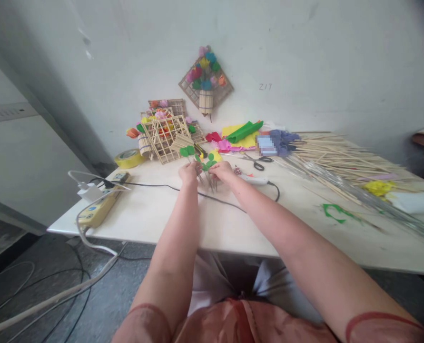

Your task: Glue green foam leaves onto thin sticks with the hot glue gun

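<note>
Just beyond the middle of the table, my left hand [189, 172] is closed around thin stems that carry green paper leaves [187, 151]. Close to its right, my right hand [221, 170] has its fingers pinched at the same bunch, by another green leaf [207, 165]. Stem ends point down toward the tabletop between the two hands. Which stem each hand grips is too small to make out. Right of my right hand lies a white glue gun [256, 180] with a black cord. Scissors with black handles [260, 164] rest behind it.
Bamboo lattice frames with paper flowers [167, 136] stand at the back left, near yellow tape [129, 158]. A power strip [101, 207] with cables sits at the left edge. Crepe paper [242, 135] lies behind; bamboo sticks [343, 157] and silver wires [361, 193] spread right. Green scraps [335, 213] lie nearer.
</note>
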A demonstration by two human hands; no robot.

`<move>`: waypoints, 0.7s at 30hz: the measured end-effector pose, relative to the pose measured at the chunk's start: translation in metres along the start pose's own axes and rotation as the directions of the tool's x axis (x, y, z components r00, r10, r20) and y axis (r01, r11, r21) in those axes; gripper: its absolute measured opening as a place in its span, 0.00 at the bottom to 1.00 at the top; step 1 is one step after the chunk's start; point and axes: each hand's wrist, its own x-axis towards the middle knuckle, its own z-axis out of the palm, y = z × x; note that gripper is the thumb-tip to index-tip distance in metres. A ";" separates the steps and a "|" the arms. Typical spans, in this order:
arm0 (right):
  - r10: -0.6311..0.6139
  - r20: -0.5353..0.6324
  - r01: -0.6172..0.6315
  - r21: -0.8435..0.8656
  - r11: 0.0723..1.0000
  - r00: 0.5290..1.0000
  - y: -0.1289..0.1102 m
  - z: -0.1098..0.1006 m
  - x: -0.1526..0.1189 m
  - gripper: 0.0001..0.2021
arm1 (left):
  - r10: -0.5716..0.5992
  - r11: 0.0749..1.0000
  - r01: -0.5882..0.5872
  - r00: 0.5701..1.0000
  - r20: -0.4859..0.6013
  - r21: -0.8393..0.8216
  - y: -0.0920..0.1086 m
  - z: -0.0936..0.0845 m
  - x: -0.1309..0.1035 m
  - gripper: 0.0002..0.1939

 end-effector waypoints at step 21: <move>-0.056 -0.039 0.063 0.226 0.972 0.998 -0.018 -0.037 -0.021 0.02 | -0.113 0.994 0.111 0.957 0.269 0.022 0.005 0.018 -0.025 0.06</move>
